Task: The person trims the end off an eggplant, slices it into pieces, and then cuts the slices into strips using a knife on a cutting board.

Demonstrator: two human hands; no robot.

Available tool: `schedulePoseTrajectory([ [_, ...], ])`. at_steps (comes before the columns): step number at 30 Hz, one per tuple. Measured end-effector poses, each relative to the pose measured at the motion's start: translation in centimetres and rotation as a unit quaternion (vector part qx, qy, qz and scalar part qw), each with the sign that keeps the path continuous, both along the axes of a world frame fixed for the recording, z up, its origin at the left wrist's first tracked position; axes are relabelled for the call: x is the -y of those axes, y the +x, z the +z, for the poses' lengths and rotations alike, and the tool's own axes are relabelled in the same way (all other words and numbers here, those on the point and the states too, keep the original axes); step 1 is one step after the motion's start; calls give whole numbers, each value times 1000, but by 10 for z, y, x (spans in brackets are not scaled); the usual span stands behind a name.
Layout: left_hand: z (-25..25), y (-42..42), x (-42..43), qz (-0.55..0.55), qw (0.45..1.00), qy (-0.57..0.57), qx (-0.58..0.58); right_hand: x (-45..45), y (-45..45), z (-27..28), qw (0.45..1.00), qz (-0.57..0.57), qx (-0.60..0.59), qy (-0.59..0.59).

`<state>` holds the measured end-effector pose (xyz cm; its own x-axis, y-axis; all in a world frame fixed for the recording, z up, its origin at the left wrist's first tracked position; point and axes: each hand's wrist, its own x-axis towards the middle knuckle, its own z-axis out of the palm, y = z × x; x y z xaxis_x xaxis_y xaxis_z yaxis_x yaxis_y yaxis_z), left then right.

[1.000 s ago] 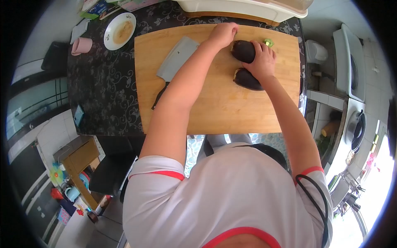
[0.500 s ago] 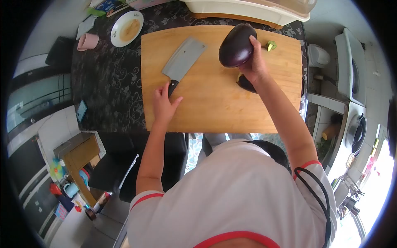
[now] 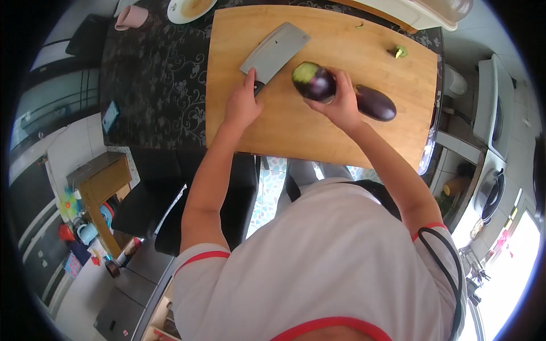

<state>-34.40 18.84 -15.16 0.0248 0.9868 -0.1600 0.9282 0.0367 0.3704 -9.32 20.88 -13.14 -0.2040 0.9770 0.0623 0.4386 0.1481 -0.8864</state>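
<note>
My left hand [image 3: 243, 104] is closed round the black handle of a cleaver [image 3: 275, 48], whose wide blade lies flat on the wooden cutting board [image 3: 296, 133]. In my right hand [image 3: 339, 101] is an eggplant [image 3: 314, 81], its pale green end facing up and to the left. Just right of that hand, a second eggplant [image 3: 376, 103] rests on the board. A cut green stem [image 3: 400, 52] sits near the board's upper right corner, and a tiny green scrap [image 3: 359, 25] lies near the far edge.
Beyond the board, on the dark patterned table [image 3: 165, 85], are a white plate [image 3: 190, 8] and a pink cup [image 3: 131, 17]. A pale container [image 3: 424, 12] stands behind the board. A phone-like blue object [image 3: 111, 117] lies at the table's left edge.
My left hand has closed on the cleaver's handle. The eggplant in my right hand has been lowered and turned, showing its green end. The view has shifted, so the board appears higher.
</note>
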Motion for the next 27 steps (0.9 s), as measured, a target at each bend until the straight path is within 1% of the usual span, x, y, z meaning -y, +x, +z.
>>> schedulePoseTrajectory([
  [1,1,-1,3,18,999,-14,49,2,0,9,994,38,63,77],
  [2,3,0,6,36,994,-26,98,4,1,13,977,75,126,153],
  [3,6,2,11,52,987,-40,147,7,2,7,970,122,129,164],
  [6,8,8,30,129,943,-82,297,14,-5,-7,901,188,291,260],
  [7,5,9,36,127,937,-54,322,16,-7,-8,907,200,297,220],
  [8,-1,11,44,125,929,-26,347,18,-4,-7,913,182,309,194],
  [9,-4,13,49,122,920,1,372,19,-1,6,918,163,322,166],
  [10,-4,14,52,117,921,2,371,19,2,16,921,143,336,139],
  [13,0,12,63,114,921,-2,373,18,42,33,896,50,431,92],
  [14,1,13,66,122,918,-3,377,18,59,31,866,9,490,97],
  [16,0,14,69,148,907,-27,394,8,103,3,887,3,461,25],
  [17,-2,11,71,163,898,-51,405,4,113,-4,894,6,447,22],
  [18,-4,10,71,178,889,-72,416,-3,119,-6,901,10,434,23],
  [19,-6,10,70,178,884,-67,428,-11,123,-8,907,15,420,22],
  [22,-7,9,75,180,880,-66,435,-48,122,-1,922,-52,376,81],
  [24,-3,5,75,172,891,-77,412,-72,117,-2,916,-50,381,116],
  [25,-2,4,74,166,896,-79,404,-83,114,-5,913,-37,395,98],
  [27,-1,3,75,156,900,-75,400,-93,104,-7,884,-12,457,96],
])
